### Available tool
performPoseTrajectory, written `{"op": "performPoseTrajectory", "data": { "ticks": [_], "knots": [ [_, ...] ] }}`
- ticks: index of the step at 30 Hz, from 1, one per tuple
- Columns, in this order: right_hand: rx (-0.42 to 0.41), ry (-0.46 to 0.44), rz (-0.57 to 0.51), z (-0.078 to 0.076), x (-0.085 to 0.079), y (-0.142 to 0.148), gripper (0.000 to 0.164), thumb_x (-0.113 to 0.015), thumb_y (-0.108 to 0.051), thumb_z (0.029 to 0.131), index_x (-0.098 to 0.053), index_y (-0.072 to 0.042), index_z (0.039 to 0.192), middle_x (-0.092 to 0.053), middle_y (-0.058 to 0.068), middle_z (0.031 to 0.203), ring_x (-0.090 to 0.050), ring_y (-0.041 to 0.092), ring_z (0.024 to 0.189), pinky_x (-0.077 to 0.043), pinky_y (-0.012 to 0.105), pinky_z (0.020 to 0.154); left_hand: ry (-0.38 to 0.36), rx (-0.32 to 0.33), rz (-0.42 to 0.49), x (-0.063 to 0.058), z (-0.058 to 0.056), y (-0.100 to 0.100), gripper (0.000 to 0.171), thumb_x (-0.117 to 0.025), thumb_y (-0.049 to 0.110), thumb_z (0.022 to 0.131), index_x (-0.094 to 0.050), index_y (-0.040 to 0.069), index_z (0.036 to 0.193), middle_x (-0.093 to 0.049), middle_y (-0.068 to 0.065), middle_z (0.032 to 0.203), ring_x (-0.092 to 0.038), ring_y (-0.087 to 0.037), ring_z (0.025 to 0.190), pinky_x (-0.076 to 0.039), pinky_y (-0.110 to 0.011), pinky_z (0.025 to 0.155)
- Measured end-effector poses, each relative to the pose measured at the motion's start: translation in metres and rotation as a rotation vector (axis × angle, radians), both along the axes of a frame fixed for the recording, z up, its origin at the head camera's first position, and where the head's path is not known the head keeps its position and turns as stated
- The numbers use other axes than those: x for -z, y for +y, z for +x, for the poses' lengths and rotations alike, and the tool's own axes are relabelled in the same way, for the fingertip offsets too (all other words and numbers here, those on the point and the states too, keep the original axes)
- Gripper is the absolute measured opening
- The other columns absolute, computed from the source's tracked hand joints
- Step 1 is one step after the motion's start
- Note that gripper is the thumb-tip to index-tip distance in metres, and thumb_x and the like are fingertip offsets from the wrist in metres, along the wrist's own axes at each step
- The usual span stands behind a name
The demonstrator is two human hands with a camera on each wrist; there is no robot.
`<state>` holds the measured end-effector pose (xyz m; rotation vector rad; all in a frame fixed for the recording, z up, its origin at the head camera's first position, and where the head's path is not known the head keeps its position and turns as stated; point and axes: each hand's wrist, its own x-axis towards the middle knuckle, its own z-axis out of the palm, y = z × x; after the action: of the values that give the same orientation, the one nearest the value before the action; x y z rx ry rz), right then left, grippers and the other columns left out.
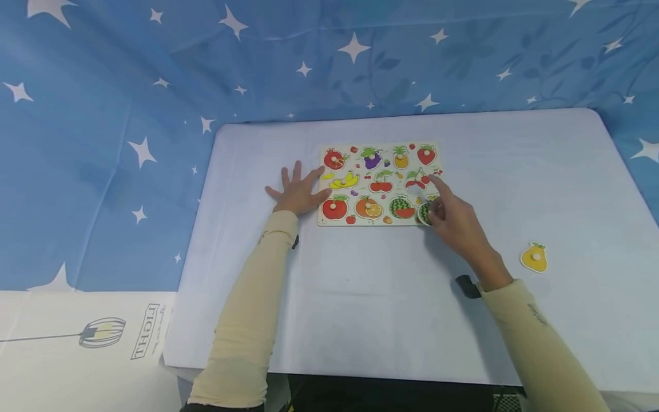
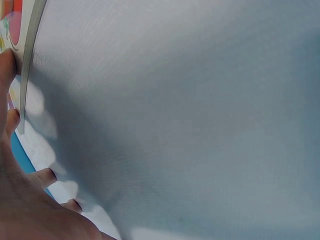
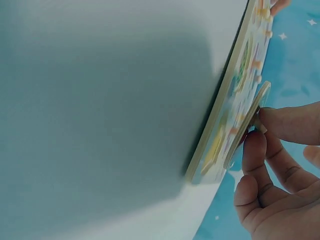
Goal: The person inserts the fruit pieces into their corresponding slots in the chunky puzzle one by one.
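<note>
A wooden fruit puzzle board (image 1: 362, 224) lies on the white table, with several fruit pieces set in it. My left hand (image 1: 297, 195) rests spread at its left edge, thumb and index finger reaching onto the board; the left wrist view shows fingertips (image 2: 14, 120) at that edge. My right hand (image 1: 455, 223) pinches a flat puzzle piece (image 1: 424, 214) by its small knob, between thumb and finger. Green shows on this piece, partly hidden by the fingers. In the right wrist view, the piece (image 3: 247, 125) is tilted close over the board (image 3: 200, 155).
A yellow pear piece (image 1: 534, 257) lies on the white tabletop (image 1: 350, 320), right of the board beyond my right wrist. A blue star-patterned cloth (image 1: 309, 68) hangs behind the table. At lower left is a white surface (image 1: 56, 366) with a whisk drawing.
</note>
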<state>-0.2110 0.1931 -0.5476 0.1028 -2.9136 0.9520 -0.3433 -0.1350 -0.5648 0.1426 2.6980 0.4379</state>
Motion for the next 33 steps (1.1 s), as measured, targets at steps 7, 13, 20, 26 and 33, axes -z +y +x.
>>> {"op": "performPoseTrajectory", "data": {
  "ticks": [7,13,20,26,33],
  "knots": [
    [-0.013,-0.007,-0.039,-0.010,0.002,-0.015,0.084,-0.066,0.005,0.086,-0.025,-0.023,0.155,-0.064,0.009,0.092,-0.054,0.023,0.077,-0.044,0.036,0.070,0.001,0.003,0.002,-0.003,0.001,-0.001,0.073,-0.053,0.064,0.088,-0.020,0.049,0.152,0.007,-0.005,0.165,0.015,-0.040,0.147,0.004,-0.081,0.099],
    [-0.028,-0.023,-0.055,-0.018,0.004,-0.027,0.080,-0.064,0.002,0.088,-0.026,-0.023,0.155,-0.063,0.007,0.092,-0.054,0.022,0.077,-0.044,0.036,0.069,0.002,0.003,-0.002,-0.003,0.001,-0.002,0.074,-0.053,0.064,0.088,-0.020,0.049,0.152,0.008,-0.004,0.165,0.015,-0.040,0.147,0.005,-0.080,0.099],
    [-0.038,-0.048,-0.035,-0.025,0.007,-0.035,0.081,-0.064,0.002,0.088,-0.026,-0.022,0.155,-0.063,0.007,0.093,-0.055,0.022,0.077,-0.045,0.036,0.070,0.002,0.002,0.001,0.001,0.001,-0.001,0.074,-0.053,0.065,0.088,-0.021,0.049,0.152,0.007,-0.005,0.165,0.015,-0.040,0.147,0.004,-0.081,0.099],
    [-0.022,-0.080,-0.032,-0.030,0.011,-0.039,0.083,-0.064,0.003,0.088,-0.025,-0.024,0.155,-0.063,0.009,0.094,-0.056,0.023,0.079,-0.046,0.037,0.072,0.006,-0.001,-0.001,0.000,0.002,0.001,0.073,-0.054,0.063,0.089,-0.022,0.048,0.152,0.006,-0.005,0.165,0.014,-0.040,0.147,0.004,-0.081,0.099],
    [-0.028,-0.073,-0.030,-0.038,0.017,-0.045,0.082,-0.064,0.004,0.086,-0.027,-0.021,0.155,-0.065,0.010,0.093,-0.057,0.024,0.080,-0.046,0.038,0.073,0.011,-0.001,-0.006,-0.001,0.001,0.000,0.072,-0.054,0.063,0.089,-0.022,0.049,0.152,0.005,-0.005,0.165,0.014,-0.039,0.147,0.004,-0.080,0.100]
  ]
}}
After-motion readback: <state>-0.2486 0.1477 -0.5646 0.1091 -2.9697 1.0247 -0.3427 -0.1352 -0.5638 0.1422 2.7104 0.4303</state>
